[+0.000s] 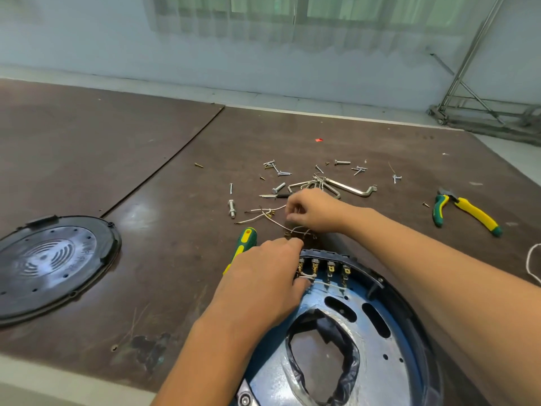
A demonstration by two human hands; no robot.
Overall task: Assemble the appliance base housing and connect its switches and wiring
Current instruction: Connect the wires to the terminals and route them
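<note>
Left grip (263, 276) pinches a thin white wire (307, 276) at the brass switch terminals (330, 268) of the round blue metal housing (404, 341). Right grip (310, 212) pinches a second wire (294, 230). I'd push connectors on straight.

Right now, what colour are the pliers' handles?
The pliers handles are yellow and green; head view.

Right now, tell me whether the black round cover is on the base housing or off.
Off. The black cover lies on the table, apart from the base housing, whose switches show.
</note>
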